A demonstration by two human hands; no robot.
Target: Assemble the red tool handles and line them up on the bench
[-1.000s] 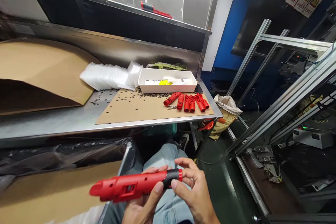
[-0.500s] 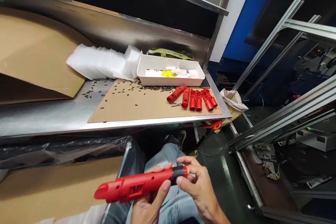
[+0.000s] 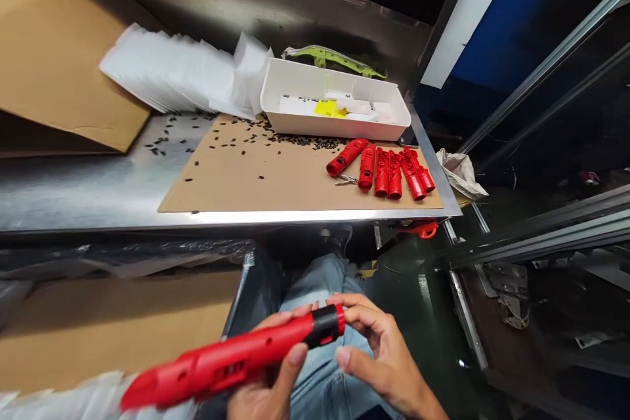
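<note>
Red tool (image 3: 231, 361) gripped by left hand (image 3: 268, 394) fingers.

A long red plastic tool housing (image 3: 231, 359) lies nearly level over the lap, its tapered nose dipping low to the left and slightly blurred. A black collar (image 3: 322, 328) rings its raised right end, capped by a thin red rim.
</note>
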